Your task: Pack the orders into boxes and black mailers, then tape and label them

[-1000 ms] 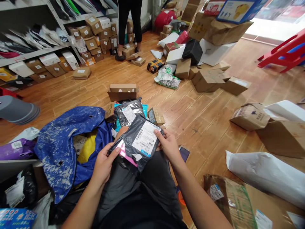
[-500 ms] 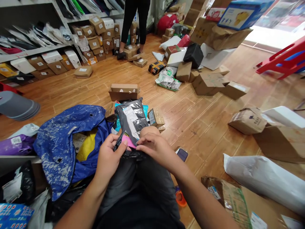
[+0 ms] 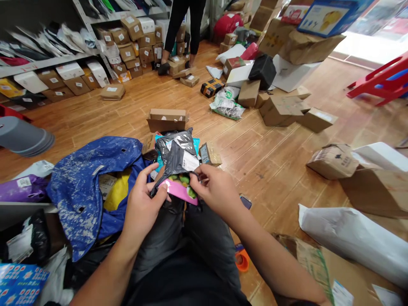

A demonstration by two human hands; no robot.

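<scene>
A torn-open dark grey plastic mailer bag with a white label lies over my lap, its opening toward me. Out of it shows a pink packet with a green and yellow picture. My left hand grips the left side of the opening, thumb against the pink packet. With its fingertips, my right hand pinches the right edge of the opening. Under the mailer are other parcels, among them a turquoise one.
A blue sack with a yellow lining lies to my left. An open cardboard box stands ahead. Cartons and a white wrapped roll lie to the right. A person in black trousers stands by the shelves. A phone lies near my right knee.
The mailer's mouth has been spread wider, and much more of the pink packet is exposed. My right hand has shifted slightly right and now pinches the mailer's edge.
</scene>
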